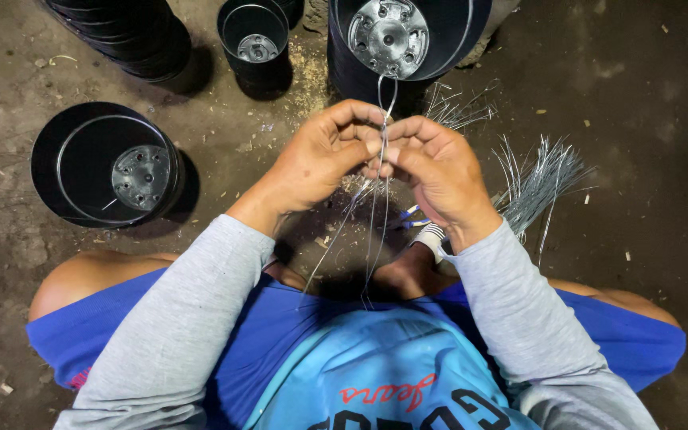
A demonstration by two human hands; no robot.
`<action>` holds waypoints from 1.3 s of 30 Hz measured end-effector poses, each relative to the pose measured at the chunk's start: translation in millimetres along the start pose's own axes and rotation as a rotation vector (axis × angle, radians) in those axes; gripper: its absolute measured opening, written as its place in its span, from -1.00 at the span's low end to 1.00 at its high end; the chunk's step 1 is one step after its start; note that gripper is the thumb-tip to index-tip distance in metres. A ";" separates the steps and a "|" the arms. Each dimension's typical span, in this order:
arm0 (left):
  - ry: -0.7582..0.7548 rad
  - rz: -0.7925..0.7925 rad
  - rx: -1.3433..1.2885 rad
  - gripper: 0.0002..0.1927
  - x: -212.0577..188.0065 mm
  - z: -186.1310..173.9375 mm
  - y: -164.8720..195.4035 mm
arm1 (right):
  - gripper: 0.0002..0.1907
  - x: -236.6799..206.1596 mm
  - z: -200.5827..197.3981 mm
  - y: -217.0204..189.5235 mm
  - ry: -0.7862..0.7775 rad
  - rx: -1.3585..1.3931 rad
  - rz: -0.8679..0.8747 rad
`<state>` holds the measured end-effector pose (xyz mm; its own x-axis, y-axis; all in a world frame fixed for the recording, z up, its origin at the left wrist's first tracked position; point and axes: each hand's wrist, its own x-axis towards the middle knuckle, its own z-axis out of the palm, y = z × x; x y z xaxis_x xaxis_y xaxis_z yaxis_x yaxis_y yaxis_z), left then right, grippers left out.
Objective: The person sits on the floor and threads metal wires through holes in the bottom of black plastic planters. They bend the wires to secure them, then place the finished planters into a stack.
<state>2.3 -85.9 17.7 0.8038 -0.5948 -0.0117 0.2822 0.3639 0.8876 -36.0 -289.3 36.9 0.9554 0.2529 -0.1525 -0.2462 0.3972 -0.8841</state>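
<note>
My left hand [320,155] and my right hand [438,169] meet in front of me, fingertips pinched together on thin metal wires [374,209]. The wires loop up above my fingers toward a black plastic pot [439,40] and hang down in long strands toward my lap. Both hands grip the same bunch. I wear grey long sleeves and blue shorts and sit over a dirt floor.
A bundle of cut wires [537,185] lies on the ground to the right, more wires [457,111] behind my hands. Black pots stand around: one at left [105,163], a small one [255,44] at the back, a stack [133,32] at top left.
</note>
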 end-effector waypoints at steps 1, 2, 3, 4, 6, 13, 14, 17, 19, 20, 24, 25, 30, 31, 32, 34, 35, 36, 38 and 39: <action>0.009 0.005 0.003 -0.71 1.6 -1.4 -0.5 | -0.79 0.1 -0.2 1.5 -0.037 -0.011 -0.022; 0.019 0.011 0.005 -0.71 2.1 -3.2 -0.4 | -0.74 0.2 -0.3 2.8 -0.075 -0.023 -0.043; 0.012 0.018 0.013 -0.72 2.5 -5.0 -0.1 | -0.72 0.4 -1.1 4.2 -0.072 -0.069 -0.061; 0.006 0.024 0.022 -0.73 1.9 -6.9 0.4 | -0.71 0.8 -1.8 6.0 -0.070 -0.113 -0.079; 0.008 0.020 0.060 -0.74 1.2 -9.1 1.4 | -0.69 1.8 -2.8 10.3 -0.069 -0.199 -0.131; -0.013 0.001 0.042 -0.73 0.9 -13.7 1.6 | -0.71 1.5 7.1 23.4 0.060 -0.423 -0.278; -0.023 -0.002 -0.005 -0.73 0.4 -14.9 0.9 | -0.73 1.0 9.2 23.2 0.095 -0.491 -0.297; -0.050 -0.028 -0.085 -0.72 -0.2 -19.5 -2.4 | -0.72 1.8 12.7 18.5 0.104 -0.826 -0.530; -0.039 -0.019 -0.056 -0.72 1.2 -22.1 -6.5 | -0.75 2.6 13.4 16.3 0.125 -0.965 -0.592; -0.035 -0.015 -0.043 -0.72 2.6 -23.0 -9.3 | -0.77 3.2 13.1 16.0 0.137 -1.036 -0.622; 0.112 0.132 0.028 -0.72 13.1 -32.0 -16.8 | -0.81 0.2 8.4 22.3 0.169 -0.798 -0.459; 0.171 0.157 0.054 -0.73 15.5 -36.1 -16.8 | -0.83 -6.0 6.0 25.0 0.216 -0.822 -0.398; 0.295 0.280 0.058 -0.75 19.3 -51.0 -13.9 | -0.74 -43.8 5.9 57.6 -0.139 -0.541 0.034; 0.300 0.281 0.060 -0.75 19.5 -51.2 -13.0 | -0.75 -51.4 7.0 64.4 -0.161 -0.602 0.067; 0.305 0.283 0.061 -0.75 19.2 -50.4 -12.2 | -0.76 -58.0 8.6 70.6 -0.184 -0.662 0.101; 0.305 0.284 0.088 -0.75 17.1 -48.1 -8.7 | -0.77 -62.1 8.1 75.5 -0.202 -0.728 0.112; 0.306 0.285 0.102 -0.75 15.8 -46.6 -6.2 | -0.77 -63.2 6.2 73.8 -0.195 -0.736 0.089; 0.330 0.260 0.128 -0.73 14.0 -45.6 -3.1 | -0.76 -64.3 3.9 70.1 -0.186 -0.743 0.067; 0.373 0.212 0.179 -0.70 9.8 -44.0 4.3 | -0.75 -67.4 -2.5 56.2 -0.184 -0.872 0.022; 0.397 0.214 0.219 -0.75 9.5 -43.3 7.9 | -0.74 -67.9 -6.9 46.9 -0.180 -0.939 -0.004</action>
<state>34.9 -57.7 4.7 0.9810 -0.1888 0.0442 0.0071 0.2631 0.9647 -111.3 -294.0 2.8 0.8972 0.4162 -0.1479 0.0628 -0.4517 -0.8900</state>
